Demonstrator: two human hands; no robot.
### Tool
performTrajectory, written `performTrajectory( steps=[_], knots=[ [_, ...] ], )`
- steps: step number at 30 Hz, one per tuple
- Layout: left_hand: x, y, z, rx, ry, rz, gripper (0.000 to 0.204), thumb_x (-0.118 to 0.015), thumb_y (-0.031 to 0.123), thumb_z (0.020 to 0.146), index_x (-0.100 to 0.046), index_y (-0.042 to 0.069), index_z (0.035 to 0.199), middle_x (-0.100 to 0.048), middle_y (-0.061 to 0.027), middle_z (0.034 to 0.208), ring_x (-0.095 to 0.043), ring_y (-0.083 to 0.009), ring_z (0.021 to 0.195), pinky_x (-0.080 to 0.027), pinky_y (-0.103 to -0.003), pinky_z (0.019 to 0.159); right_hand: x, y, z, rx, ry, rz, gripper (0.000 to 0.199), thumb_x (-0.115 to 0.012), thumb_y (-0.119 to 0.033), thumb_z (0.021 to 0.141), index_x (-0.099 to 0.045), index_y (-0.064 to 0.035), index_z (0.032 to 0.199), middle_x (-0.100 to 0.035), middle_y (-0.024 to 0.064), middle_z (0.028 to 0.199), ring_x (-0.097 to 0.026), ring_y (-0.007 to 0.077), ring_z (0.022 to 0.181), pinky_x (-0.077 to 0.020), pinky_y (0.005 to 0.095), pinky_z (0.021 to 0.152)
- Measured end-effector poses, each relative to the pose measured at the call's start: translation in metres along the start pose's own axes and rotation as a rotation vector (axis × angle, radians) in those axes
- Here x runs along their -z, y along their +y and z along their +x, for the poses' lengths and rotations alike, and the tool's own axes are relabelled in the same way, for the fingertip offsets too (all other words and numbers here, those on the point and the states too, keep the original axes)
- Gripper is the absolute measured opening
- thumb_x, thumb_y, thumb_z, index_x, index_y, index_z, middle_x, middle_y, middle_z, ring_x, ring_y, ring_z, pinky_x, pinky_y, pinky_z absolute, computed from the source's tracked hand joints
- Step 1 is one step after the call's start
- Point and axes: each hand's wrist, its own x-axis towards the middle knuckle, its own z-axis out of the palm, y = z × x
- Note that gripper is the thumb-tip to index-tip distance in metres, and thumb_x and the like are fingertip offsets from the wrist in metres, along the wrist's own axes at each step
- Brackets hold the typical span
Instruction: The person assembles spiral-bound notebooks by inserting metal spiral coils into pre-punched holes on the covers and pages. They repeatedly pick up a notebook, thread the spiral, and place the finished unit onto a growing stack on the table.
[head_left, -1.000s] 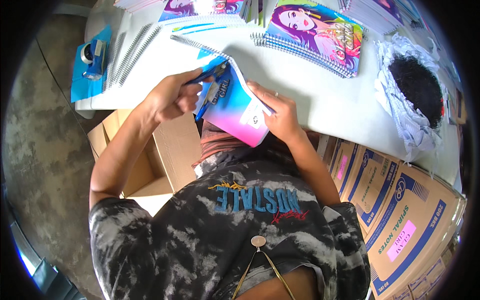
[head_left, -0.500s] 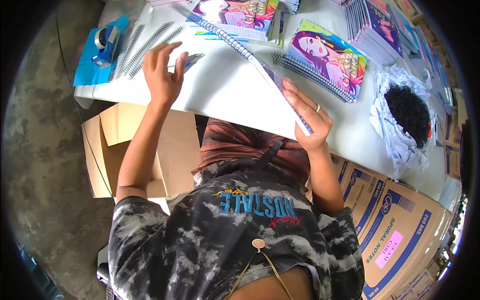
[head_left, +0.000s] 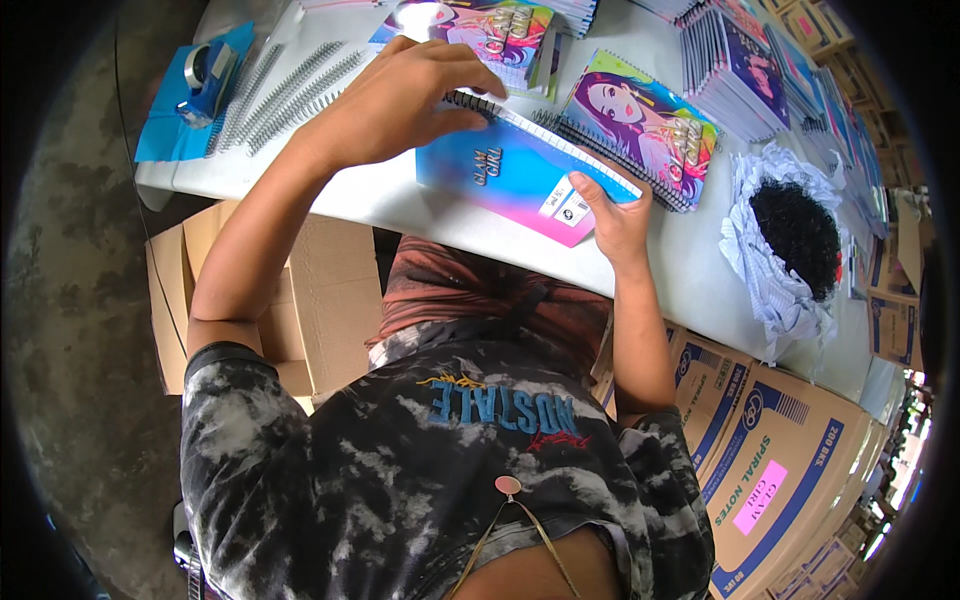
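Observation:
A spiral notebook (head_left: 510, 180) with a blue and pink cover and a white label is held tilted above the table. My right hand (head_left: 620, 215) grips its right end, thumb on the cover. My left hand (head_left: 415, 100) is closed at the other end, fingers and thumb around the dark spiral coil (head_left: 465, 99) on the notebook's upper edge. Part of the coil is hidden under these fingers. Along the rest of that edge runs a row of punched holes. Behind lies a stack of notebooks (head_left: 640, 125) with an illustrated cover.
Several loose coils (head_left: 290, 100) lie at the left, next to a blue tape dispenser (head_left: 205, 85) on blue sheet. More notebook stacks (head_left: 735, 75) stand at the back right. Crumpled wrapping (head_left: 745, 240) holds a black tangled bundle (head_left: 797, 235). Cartons (head_left: 780, 480) stand below the table; an open box (head_left: 335, 310) is at left.
My left hand has moved right, from open in the air to the coil. The notebook has turned from edge-on to show its blue and pink cover, and my right hand still holds it.

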Motion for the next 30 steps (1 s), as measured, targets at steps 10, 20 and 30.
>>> performTrajectory(
  steps=[10, 20, 30],
  knots=[
    [0.019, 0.011, -0.010, 0.064, -0.162, -0.009, 0.020, -0.066, 0.022, 0.077, -0.066, 0.008, 0.092, -0.065, -0.0052, 0.086, -0.059, -0.0201, 0.080, -0.040, -0.033, 0.080, -0.008, -0.011, -0.007, 0.064, -0.080, 0.038, 0.022, -0.063, -0.003, 0.082, -0.063, 0.0046, 0.103, -0.066, 0.0091, 0.095, -0.057, 0.0066, 0.077, -0.0462, 0.0192, 0.070],
    [0.014, 0.000, -0.005, 0.260, -0.291, -0.448, 0.029, -0.058, 0.028, 0.086, -0.065, 0.000, 0.093, -0.064, -0.0087, 0.074, -0.058, -0.0169, 0.063, -0.046, -0.029, 0.061, -0.011, -0.018, -0.001, -0.150, -0.046, 0.383, 0.025, -0.065, -0.006, 0.081, -0.062, 0.0027, 0.104, -0.065, 0.0048, 0.091, -0.058, 0.0074, 0.079, -0.0465, 0.0226, 0.071],
    [0.020, 0.002, 0.005, 0.420, -0.499, -0.613, 0.040, -0.055, 0.037, 0.087, -0.066, -0.001, 0.089, -0.061, -0.0019, 0.069, -0.053, -0.0058, 0.060, -0.044, -0.021, 0.056, 0.004, -0.019, -0.009, -0.351, -0.093, 0.600, 0.025, -0.062, -0.005, 0.081, -0.059, 0.0007, 0.105, -0.064, 0.0091, 0.096, -0.063, 0.0171, 0.084, -0.0513, 0.0292, 0.075]
  ],
)
